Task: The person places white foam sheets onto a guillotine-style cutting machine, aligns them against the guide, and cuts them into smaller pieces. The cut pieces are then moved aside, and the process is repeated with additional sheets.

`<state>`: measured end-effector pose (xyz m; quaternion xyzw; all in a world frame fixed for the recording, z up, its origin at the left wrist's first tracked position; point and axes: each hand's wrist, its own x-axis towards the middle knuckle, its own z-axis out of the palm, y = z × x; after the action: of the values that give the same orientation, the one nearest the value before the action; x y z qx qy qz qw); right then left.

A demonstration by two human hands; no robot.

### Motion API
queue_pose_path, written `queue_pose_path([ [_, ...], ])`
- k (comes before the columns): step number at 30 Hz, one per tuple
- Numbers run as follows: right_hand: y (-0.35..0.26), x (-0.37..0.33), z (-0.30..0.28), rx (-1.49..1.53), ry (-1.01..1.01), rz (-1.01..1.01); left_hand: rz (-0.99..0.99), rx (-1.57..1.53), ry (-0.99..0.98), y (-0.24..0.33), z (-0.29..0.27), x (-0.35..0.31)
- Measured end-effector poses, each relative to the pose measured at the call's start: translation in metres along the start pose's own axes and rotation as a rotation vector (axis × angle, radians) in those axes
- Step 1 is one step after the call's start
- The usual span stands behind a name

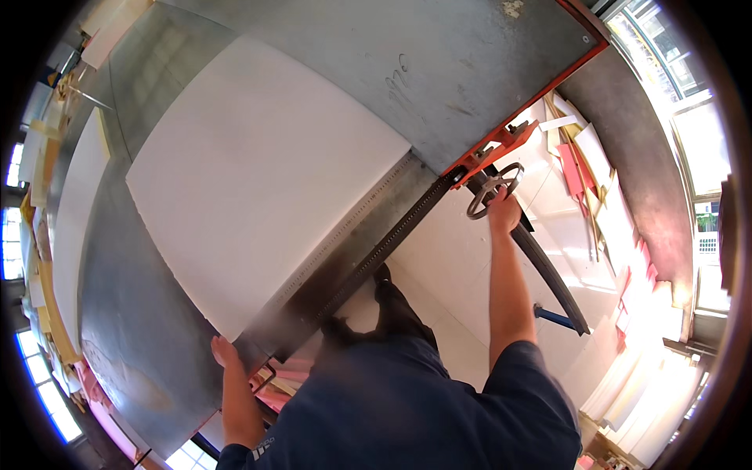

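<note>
A large white foam block point(266, 180) lies on the grey metal machine table point(141, 313). At the block's near corner is my left hand point(225, 352), its fingers stretched against the edge; they show only small. My right hand point(504, 211) is closed around the rim of a metal handwheel point(495, 190) to the right of the table. A toothed rack point(376, 254) runs along the table's near side up to the orange-red bracket point(501, 149) by the wheel. Between rack and foam lies a strip with a graduated scale point(345, 227).
A dark metal arm point(552, 278) slants down from the wheel, near a blue tube point(554, 316). Foam offcuts, some pink point(574, 168), lie at the right. Another white foam piece point(82, 227) rests at the table's left. A grey panel point(439, 70) with red edging spans the far side.
</note>
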<state>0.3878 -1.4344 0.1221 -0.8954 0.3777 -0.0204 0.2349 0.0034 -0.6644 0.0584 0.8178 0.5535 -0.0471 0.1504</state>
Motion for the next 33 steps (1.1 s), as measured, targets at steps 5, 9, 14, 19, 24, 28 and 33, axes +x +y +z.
queue_pose_path([
  [5,0.046,-0.098,0.045,-0.115,0.004,-0.049,0.012,0.058,0.076,0.077,-0.013,-0.014],
  [9,0.004,-0.107,-0.024,-0.232,-0.110,-0.118,0.040,-0.054,0.109,0.101,-0.007,-0.027],
  [14,-0.031,0.026,-0.075,-0.141,0.277,-0.214,0.160,-0.071,0.139,0.094,0.023,-0.022],
  [19,-0.012,0.108,-0.042,0.156,-0.528,0.160,0.131,-0.086,0.137,0.109,0.005,-0.040],
  [24,0.006,0.109,-0.025,0.545,-0.554,0.235,0.062,-0.083,0.071,0.108,-0.017,-0.061],
  [28,0.000,0.103,-0.022,0.504,-0.497,0.149,0.109,-0.058,0.112,0.087,-0.006,-0.054],
  [33,0.043,0.155,0.017,-0.009,-0.432,-0.368,0.206,-0.116,0.147,0.074,0.010,-0.045],
])
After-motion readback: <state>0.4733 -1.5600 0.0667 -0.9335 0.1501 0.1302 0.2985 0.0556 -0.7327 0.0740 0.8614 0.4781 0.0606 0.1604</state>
